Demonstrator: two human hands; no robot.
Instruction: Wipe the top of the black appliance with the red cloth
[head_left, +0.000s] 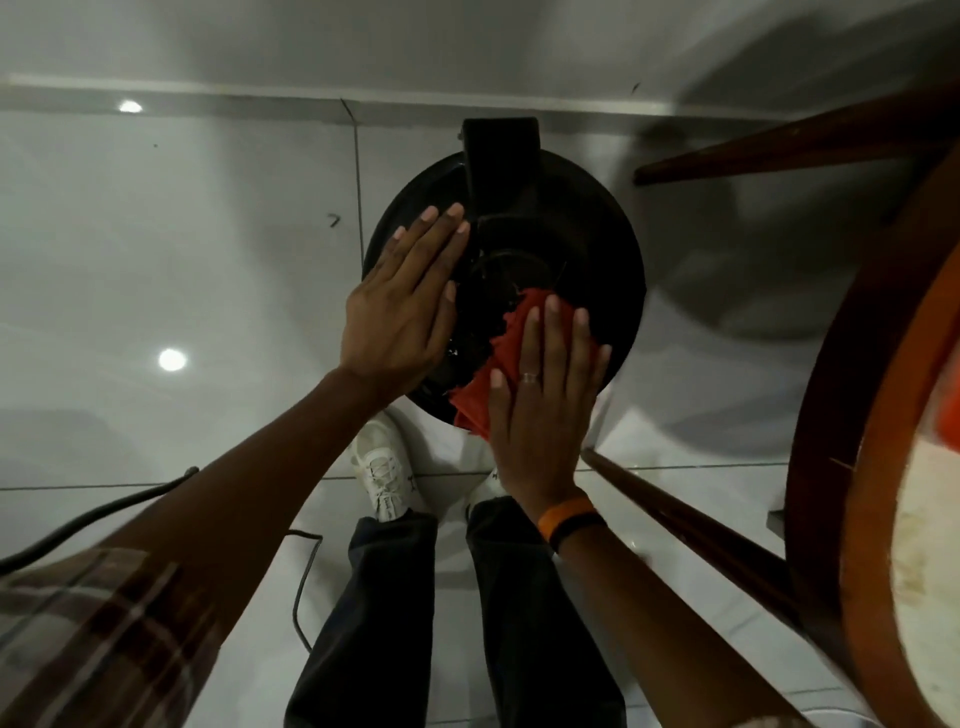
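Observation:
The black appliance (582, 249) is round, seen from straight above on a white tiled floor, with a black upright part at its far edge. My left hand (405, 301) lies flat on its left side, fingers together and holding nothing. My right hand (545, 400) presses flat on the red cloth (498, 358), which is spread over the near right part of the top. Most of the cloth is hidden under my palm and fingers.
A round wooden table (852, 467) with brown legs stands close on the right. A black cable (301, 587) runs over the floor at the lower left. My white shoes (384, 478) stand just below the appliance, near a white wall.

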